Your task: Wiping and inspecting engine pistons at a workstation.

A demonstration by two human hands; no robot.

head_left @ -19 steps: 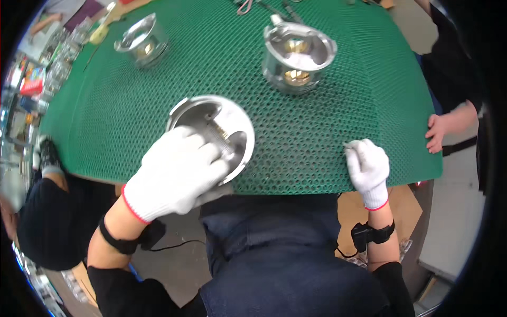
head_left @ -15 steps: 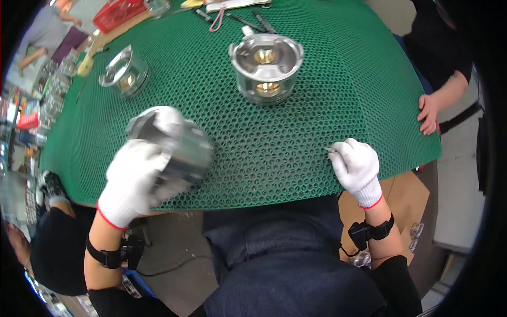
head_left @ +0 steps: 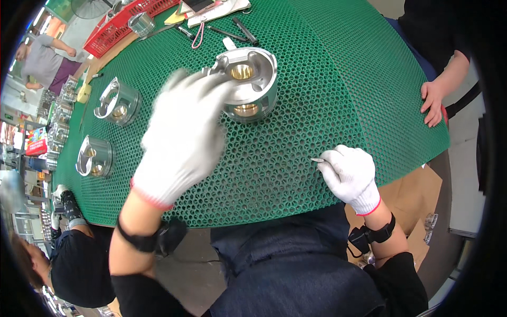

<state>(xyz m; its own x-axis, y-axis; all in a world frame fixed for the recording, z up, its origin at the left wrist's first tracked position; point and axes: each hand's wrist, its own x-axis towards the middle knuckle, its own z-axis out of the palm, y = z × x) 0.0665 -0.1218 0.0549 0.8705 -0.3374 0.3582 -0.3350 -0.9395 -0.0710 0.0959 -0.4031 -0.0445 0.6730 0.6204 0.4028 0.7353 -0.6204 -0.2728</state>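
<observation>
Green mat (head_left: 285, 182) under pistons (head_left: 262, 96), basket (head_left: 112, 30) beyond

Bright light; left grip (head_left: 182, 132) motion-blurred; fisheye edges bent, corners black.

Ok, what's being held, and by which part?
Right hand: pointed tool, gripped behind its exposed end. Left hand, blurred near a metal piston: can't tell.

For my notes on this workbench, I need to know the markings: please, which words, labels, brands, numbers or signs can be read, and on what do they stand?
No text is clear enough to quote.
Red box, far left: printed marks, too small and blurred to read.
Large metal piston by the left hand: no readable marks.
Pointed tool in the right hand: no readable marks.
</observation>
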